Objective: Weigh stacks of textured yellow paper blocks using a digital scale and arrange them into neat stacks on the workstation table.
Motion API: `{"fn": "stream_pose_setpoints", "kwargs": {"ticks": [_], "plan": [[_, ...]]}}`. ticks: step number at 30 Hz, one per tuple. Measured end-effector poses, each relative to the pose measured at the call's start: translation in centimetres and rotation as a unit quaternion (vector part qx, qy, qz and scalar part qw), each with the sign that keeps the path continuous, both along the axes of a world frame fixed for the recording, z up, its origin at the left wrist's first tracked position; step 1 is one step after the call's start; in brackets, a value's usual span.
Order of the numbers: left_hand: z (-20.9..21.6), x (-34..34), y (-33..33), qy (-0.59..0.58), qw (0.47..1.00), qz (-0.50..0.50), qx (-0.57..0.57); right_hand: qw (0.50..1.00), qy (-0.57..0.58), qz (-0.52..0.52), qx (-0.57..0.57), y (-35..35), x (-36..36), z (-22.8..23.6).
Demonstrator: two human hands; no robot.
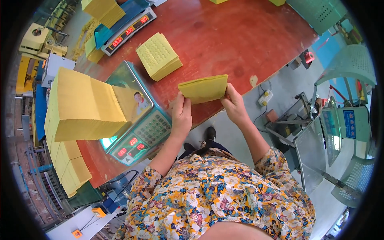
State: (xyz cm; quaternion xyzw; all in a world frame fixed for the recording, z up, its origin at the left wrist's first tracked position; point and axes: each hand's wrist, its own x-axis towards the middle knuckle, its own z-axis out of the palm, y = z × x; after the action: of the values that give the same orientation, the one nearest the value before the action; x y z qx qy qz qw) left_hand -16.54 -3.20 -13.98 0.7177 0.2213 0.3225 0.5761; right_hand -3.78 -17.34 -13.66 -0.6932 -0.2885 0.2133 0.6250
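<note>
To the right of the nearer teal scale (151, 129), the yellow paper bundle (204, 89) is held between left hand (182, 115) and right hand (235, 105), each grip pinching one end, and even, light pressure appears advisable to keep its layers flush and edges unbent.

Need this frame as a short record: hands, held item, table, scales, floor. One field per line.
left hand: fingers on the left end of the sheaf; left hand
right hand: fingers on its right end; right hand
held item: yellow paper sheaf, between both hands
table: red table, bearing a short yellow stack with wavy texture on top
near scale: teal scale, red digits lit; tall yellow stack at its left, support unclear
far scale: second scale, red digits lit, yellow stack on blue tray
floor: white power strip, right of table
</note>
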Motion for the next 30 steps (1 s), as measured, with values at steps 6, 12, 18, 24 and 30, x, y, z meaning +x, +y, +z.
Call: {"fn": "stream_pose_setpoints", "kwargs": {"ticks": [6,12,18,24,30], "plan": [[0.6,0.8,-0.6,0.045,0.995,-0.003,0.091,0.999,-0.014,-0.018,0.028,-0.1,0.4,-0.7],[0.3,0.3,0.1,0.052,0.99,0.016,0.132,0.996,0.067,-0.021,0.046,0.2,-1.1,0.2],[5.8,-5.7,1.2,0.061,0.984,0.043,0.161,0.997,0.03,0.031,0.07,0.1,-3.4,4.0],[18.4,-16.2,2.9,-0.003,1.0,0.016,-0.001,0.974,0.073,0.196,0.093,4.2,-8.2,15.0],[27.7,-21.5,12.4,-0.118,0.985,0.123,-0.036,0.953,-0.011,0.266,0.148,16.7,-13.4,26.4]]}}
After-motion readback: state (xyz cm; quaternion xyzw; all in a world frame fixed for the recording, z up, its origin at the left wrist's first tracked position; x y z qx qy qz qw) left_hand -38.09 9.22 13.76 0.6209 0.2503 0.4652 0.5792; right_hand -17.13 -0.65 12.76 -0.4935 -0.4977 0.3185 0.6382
